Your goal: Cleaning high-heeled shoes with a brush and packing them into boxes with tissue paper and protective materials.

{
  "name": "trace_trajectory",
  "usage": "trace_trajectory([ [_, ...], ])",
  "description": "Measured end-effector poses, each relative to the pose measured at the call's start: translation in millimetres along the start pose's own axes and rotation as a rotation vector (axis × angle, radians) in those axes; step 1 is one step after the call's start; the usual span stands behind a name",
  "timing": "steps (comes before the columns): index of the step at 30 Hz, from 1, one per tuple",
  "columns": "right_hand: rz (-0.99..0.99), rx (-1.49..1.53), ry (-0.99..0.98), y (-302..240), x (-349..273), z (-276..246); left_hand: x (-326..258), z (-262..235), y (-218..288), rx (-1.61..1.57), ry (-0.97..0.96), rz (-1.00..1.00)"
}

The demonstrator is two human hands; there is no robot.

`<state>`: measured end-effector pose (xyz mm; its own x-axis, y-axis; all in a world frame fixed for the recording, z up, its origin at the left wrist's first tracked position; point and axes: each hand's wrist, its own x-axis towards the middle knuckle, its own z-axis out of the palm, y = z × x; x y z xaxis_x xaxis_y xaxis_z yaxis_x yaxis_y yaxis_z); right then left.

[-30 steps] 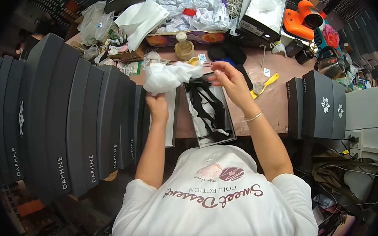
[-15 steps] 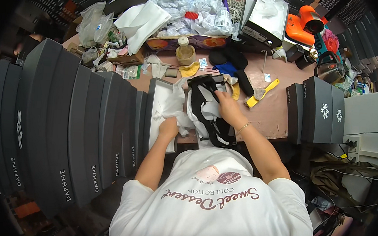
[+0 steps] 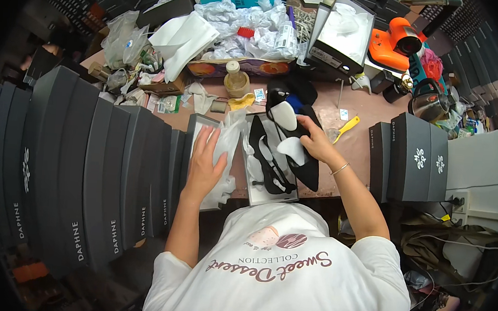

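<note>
My right hand (image 3: pixel 316 140) grips a black shoe (image 3: pixel 305 173) with white padding inside, holding it up over the right side of an open shoe box (image 3: pixel 255 198). In that box lies another black shoe (image 3: pixel 271 172) with thin straps, and some white paper around it. With fingers spread, my left hand (image 3: pixel 203 166) rests on crumpled white tissue paper (image 3: pixel 229 145) in the grey box lid (image 3: pixel 199 122) left of the box. The held shoe's far end overlaps dark items on the table, so its outline there is hard to make out.
Tall grey shoe boxes (image 3: pixel 95 178) stand in a row on the left, others (image 3: pixel 415 160) on the right. Behind are a jar (image 3: pixel 236 85), a yellow-handled brush (image 3: pixel 347 128), a carton of crumpled paper (image 3: pixel 241 64), an orange device (image 3: pixel 393 47) and a kettle (image 3: pixel 428 104).
My right hand has lifted a black shoe out of the box to the right. My left hand has moved farther in and opened flat over the tissue paper it gripped before.
</note>
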<state>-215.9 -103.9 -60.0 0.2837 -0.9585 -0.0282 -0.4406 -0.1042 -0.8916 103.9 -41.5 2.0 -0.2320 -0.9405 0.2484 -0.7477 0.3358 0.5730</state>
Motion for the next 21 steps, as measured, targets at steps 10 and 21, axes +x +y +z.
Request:
trace_trajectory([
  [10, -0.011, 0.12, -0.571, -13.5, -15.6, 11.2, -19.3, 16.8, 23.8, -0.563, 0.03, -0.363],
  [21, -0.185, 0.09, -0.756, -50.8, 3.1, 49.6, 63.9, 33.2, -56.1, -0.968, -0.643, -0.485],
])
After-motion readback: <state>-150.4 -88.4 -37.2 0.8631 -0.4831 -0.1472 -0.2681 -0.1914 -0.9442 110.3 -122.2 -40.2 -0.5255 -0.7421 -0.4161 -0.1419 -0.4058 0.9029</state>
